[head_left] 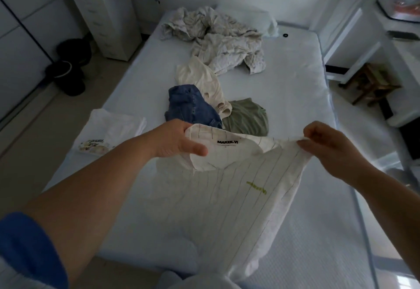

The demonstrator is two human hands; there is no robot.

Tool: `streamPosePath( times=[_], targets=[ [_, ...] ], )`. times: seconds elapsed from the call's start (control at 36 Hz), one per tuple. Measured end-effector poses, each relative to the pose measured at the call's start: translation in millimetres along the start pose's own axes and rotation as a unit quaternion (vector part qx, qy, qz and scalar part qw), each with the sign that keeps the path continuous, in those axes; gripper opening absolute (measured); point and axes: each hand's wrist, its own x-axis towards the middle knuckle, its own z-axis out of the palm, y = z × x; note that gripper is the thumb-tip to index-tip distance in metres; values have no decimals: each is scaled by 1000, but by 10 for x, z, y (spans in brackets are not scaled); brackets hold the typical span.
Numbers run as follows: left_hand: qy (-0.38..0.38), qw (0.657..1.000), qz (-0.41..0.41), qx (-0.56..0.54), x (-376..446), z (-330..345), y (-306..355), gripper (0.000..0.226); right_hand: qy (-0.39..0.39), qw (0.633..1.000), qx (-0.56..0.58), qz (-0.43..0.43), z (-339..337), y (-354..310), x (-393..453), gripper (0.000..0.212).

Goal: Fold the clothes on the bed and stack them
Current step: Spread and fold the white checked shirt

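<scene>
Above the bed (295,97), the left hand (179,139) and right hand (327,145) each pinch a shoulder of a white pinstriped shirt (238,193), near crumpled clothes (204,104).

We see bed (295,97) running away from us. Striped shirt (238,186) hangs over near end, between left hand (177,140) and right hand (329,145). Just behind shirt: jeans (191,106) at left, touching crumpled top (247,115) at right, another garment (204,81) behind them. Further back, rumpled sheet (218,36), pillow (254,18) behind it. Folded shirt (111,129) on left edge. Drawer unit (106,15) left of bed, stool (372,84) right.
</scene>
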Motion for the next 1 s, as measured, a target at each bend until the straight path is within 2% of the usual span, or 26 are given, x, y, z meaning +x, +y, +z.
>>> streamPosePath(
  times=[0.14,0.25,0.33,0.42,0.5,0.58,0.61,0.69,0.75,0.86,0.94,1.0],
  targets=[
    [-106,990,-53,70,99,43,-151,32,96,994,-23,49,-39,2,-32,19],
    [-156,983,-55,83,140,98,-209,30,98,990,-56,85,-148,53,-125,15],
    [-163,984,-34,57,166,112,-233,28,98,989,-55,94,-239,62,-226,20],
    [-119,991,-9,-56,180,177,-177,24,125,986,-51,102,-321,60,-323,29],
    [-90,991,12,-101,239,230,-97,40,149,980,-44,122,-398,73,-426,32],
    [-139,990,25,7,284,244,9,59,159,975,-49,148,-453,130,-537,33],
    [-159,986,23,48,299,245,29,59,162,973,-51,157,-467,157,-579,32],
    [-201,967,17,154,370,273,36,37,178,965,-58,181,-498,242,-727,29],
    [-191,959,18,207,446,304,-8,17,207,958,-52,191,-509,305,-846,30],
    [-87,963,63,247,622,466,-81,40,242,943,-47,223,-510,402,-1105,29],
    [-61,962,112,244,752,672,-45,37,253,934,-41,248,-552,509,-1328,29],
    [-61,963,115,235,834,808,4,35,264,926,-6,271,-618,619,-1489,26]
  ],
)
